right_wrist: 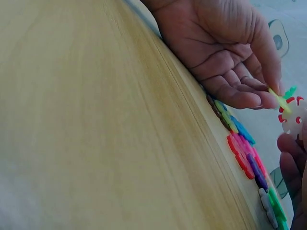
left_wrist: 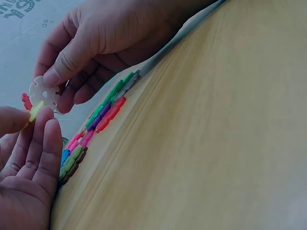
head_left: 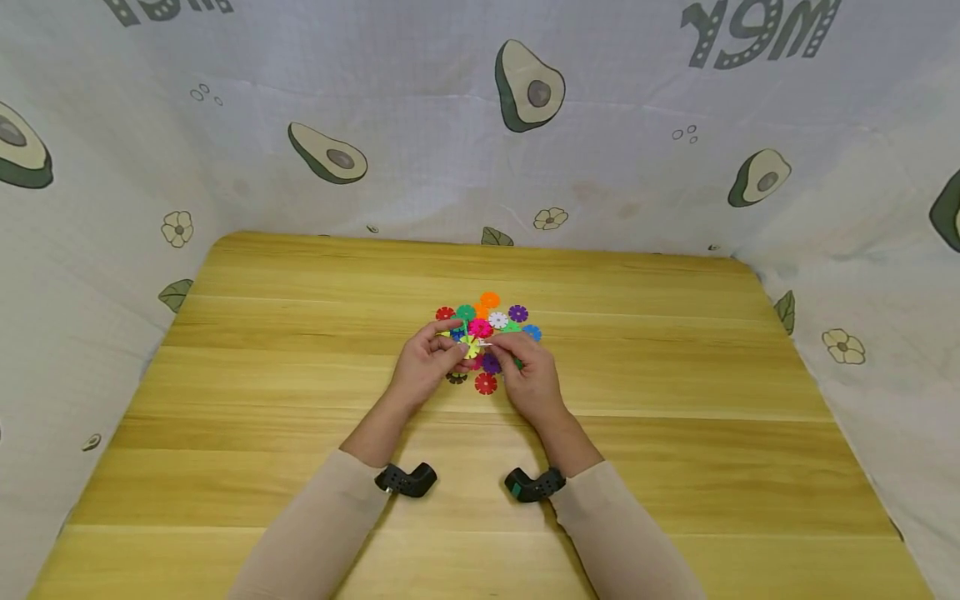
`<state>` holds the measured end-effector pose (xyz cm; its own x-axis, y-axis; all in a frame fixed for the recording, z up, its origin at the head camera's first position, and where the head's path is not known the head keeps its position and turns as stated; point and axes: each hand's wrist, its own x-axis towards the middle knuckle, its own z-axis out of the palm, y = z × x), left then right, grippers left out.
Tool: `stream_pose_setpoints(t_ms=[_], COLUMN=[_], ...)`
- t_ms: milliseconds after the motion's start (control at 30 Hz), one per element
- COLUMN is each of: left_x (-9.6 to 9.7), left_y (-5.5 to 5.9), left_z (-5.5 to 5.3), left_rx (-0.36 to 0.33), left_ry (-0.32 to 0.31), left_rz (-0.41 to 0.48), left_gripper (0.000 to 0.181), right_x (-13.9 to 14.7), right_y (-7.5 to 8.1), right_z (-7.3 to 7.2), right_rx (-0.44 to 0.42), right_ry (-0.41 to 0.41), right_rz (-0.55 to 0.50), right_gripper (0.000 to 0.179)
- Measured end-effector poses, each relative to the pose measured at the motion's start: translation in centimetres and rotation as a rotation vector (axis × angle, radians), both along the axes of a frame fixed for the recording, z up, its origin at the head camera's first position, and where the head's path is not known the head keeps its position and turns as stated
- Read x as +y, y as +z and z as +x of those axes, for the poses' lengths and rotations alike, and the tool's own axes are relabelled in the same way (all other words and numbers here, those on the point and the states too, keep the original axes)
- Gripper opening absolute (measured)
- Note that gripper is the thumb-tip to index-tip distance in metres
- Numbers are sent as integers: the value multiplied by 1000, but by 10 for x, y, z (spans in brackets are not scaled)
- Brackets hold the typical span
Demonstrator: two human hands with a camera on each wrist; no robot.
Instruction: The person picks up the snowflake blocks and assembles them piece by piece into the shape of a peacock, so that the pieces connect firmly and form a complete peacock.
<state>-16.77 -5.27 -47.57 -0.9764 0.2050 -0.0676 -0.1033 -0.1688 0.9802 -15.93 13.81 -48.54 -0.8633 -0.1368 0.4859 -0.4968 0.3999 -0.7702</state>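
Note:
Above a cluster of notched plastic discs, my two hands meet close together. My left hand [head_left: 426,364] pinches a yellow disc [head_left: 470,347] between thumb and fingers. A white disc [left_wrist: 42,94], seen nearly edge-on in the head view, is held between the thumb and fingers of my right hand [head_left: 534,379]. The white and yellow discs meet at their edges; whether their notches are interlocked I cannot tell. Close to them a green piece [right_wrist: 289,92] and a red piece [left_wrist: 26,101] show, partly hidden, apparently joined to the yellow disc.
Loose discs lie flat on the wooden table [head_left: 660,358] beneath and around the hands, among them a red disc [head_left: 486,383], a purple disc [head_left: 518,313], an orange disc [head_left: 490,299] and a blue disc [head_left: 532,332]. A pale avocado-print cloth [head_left: 420,167] surrounds the table behind and at both sides.

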Motion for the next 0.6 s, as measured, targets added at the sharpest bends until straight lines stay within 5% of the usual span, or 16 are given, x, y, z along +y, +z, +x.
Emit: stream_pose_setpoints(t_ms=[300,467,600], left_x=[0,1,1], left_y=[0,-1,0], left_z=[0,-1,-1], left_rx=[21,17,-17], left_ry=[-6,47,72], left_rz=[10,66,107], left_gripper=[51,51,49], right_x=[-1,4,9], right_y=[3,5,5], right_z=[2,1,-1], right_rx=[-94,-207,-232], right_ry=[-52,-152,-153], right_rz=[39,282,439], right_gripper=[19,30,27])
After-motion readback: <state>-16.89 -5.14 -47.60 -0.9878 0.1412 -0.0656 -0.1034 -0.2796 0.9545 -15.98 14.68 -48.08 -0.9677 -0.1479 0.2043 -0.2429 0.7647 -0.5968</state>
